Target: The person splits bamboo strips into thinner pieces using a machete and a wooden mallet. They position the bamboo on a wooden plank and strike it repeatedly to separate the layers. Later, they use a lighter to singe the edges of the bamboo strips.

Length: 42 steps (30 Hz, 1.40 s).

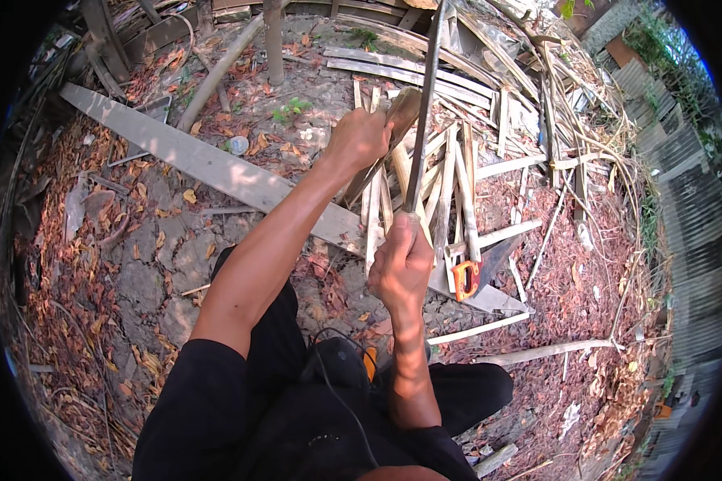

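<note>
My left hand is closed around a short brown piece of wood, which stands tilted above a pile of split sticks. In my right hand, closed on its handle, is a machete with a long dark blade. The blade points up and away, just right of the wood; whether the two touch I cannot tell. Below the sticks, to the right of my right hand, a handsaw with an orange handle lies on the ground.
A long grey plank runs diagonally under the sticks. Thin boards and poles lie stacked at the back. A wooden post stands at the far left. Corrugated sheets line the right side. Dry leaves cover much of the ground.
</note>
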Available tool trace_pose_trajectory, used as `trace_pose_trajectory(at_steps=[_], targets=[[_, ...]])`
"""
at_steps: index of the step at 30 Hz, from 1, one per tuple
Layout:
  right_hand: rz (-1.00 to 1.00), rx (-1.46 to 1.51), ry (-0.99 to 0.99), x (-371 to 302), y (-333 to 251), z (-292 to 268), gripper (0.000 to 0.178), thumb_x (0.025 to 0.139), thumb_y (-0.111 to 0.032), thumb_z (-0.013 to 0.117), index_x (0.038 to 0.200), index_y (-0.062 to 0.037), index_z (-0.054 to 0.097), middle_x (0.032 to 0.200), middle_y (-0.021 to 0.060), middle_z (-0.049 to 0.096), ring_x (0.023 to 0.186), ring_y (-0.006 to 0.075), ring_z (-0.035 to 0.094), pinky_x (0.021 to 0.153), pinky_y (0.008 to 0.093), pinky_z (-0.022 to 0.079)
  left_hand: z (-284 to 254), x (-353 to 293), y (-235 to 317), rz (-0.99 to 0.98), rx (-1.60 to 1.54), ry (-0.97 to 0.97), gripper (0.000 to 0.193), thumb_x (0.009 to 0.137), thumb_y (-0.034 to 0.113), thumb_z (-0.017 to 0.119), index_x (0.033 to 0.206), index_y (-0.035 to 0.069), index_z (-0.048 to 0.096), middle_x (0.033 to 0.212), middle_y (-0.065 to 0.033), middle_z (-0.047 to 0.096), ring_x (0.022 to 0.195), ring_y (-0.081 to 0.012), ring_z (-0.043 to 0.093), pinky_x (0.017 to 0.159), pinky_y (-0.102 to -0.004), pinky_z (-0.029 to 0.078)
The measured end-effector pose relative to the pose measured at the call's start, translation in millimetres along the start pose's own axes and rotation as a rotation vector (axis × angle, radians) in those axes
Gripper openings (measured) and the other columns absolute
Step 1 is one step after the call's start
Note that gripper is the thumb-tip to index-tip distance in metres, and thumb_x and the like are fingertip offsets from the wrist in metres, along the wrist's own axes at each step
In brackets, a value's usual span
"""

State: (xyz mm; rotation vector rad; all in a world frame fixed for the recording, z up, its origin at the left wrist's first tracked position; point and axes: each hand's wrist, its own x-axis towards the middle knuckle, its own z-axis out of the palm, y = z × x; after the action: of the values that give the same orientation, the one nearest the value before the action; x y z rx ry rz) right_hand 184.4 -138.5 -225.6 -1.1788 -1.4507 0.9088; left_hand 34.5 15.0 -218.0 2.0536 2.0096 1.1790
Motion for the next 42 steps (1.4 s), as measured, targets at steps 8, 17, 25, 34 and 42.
trace_pose_trajectory(at_steps=[8, 17, 25, 34, 42], targets=[[0.247, 0.069, -0.085, -2, -6, 6, 0.041, 0.103, -0.033, 0.046, 0.082, 0.0004, 0.056, 0.049, 0.0054, 0.049, 0.040, 0.0136, 0.048, 0.040, 0.0308, 0.036, -12, -4, -7, -0.019, -0.036, -0.113, 0.030, 0.090, 0.026, 0.064, 0.089, -0.004, 0.068, 0.078, -0.0293, 0.065, 0.078, -0.0432, 0.067, 0.071, -0.0500, 0.053], [0.119, 0.471, -0.170, 38, -7, 34, 0.074, 0.103, -0.055, 0.017, 0.129, 0.0075, 0.048, 0.112, 0.0224, 0.061, 0.104, 0.0253, 0.060, 0.091, 0.0365, 0.045, -103, -46, 34, -0.242, -0.351, -0.661, 0.070, 0.093, 0.060, 0.051, 0.131, 0.002, 0.056, 0.099, -0.0167, 0.069, 0.081, -0.0244, 0.070, 0.070, -0.0370, 0.054], [0.477, -0.072, -0.283, 93, 98, -49, 0.049, 0.098, -0.043, 0.051, 0.106, 0.0032, 0.064, 0.089, 0.0079, 0.063, 0.081, 0.0238, 0.056, 0.079, 0.0398, 0.045, -73, -46, -23, -0.254, -0.196, -0.077, 0.054, 0.092, 0.042, 0.054, 0.125, -0.001, 0.055, 0.099, -0.0292, 0.066, 0.096, -0.0425, 0.065, 0.083, -0.0463, 0.051], [0.588, -0.990, -0.410, 105, 266, -69, 0.096, 0.074, -0.057, 0.074, 0.134, 0.0071, 0.035, 0.123, 0.0350, 0.056, 0.122, 0.0408, 0.053, 0.102, 0.0434, 0.044, -115, -39, -8, -0.290, 0.133, 0.028, 0.036, 0.084, 0.016, 0.061, 0.118, 0.004, 0.056, 0.093, -0.0258, 0.068, 0.091, -0.0444, 0.065, 0.081, -0.0502, 0.051], [0.874, -0.175, -0.504, 134, 325, -100, 0.045, 0.065, -0.018, 0.080, 0.098, 0.0073, 0.064, 0.088, 0.0140, 0.067, 0.072, 0.0261, 0.067, 0.064, 0.0387, 0.055, -127, -35, 13, -0.307, 0.244, -0.089, 0.037, 0.079, 0.005, 0.061, 0.115, 0.009, 0.063, 0.097, -0.0228, 0.068, 0.097, -0.0412, 0.065, 0.087, -0.0495, 0.051]])
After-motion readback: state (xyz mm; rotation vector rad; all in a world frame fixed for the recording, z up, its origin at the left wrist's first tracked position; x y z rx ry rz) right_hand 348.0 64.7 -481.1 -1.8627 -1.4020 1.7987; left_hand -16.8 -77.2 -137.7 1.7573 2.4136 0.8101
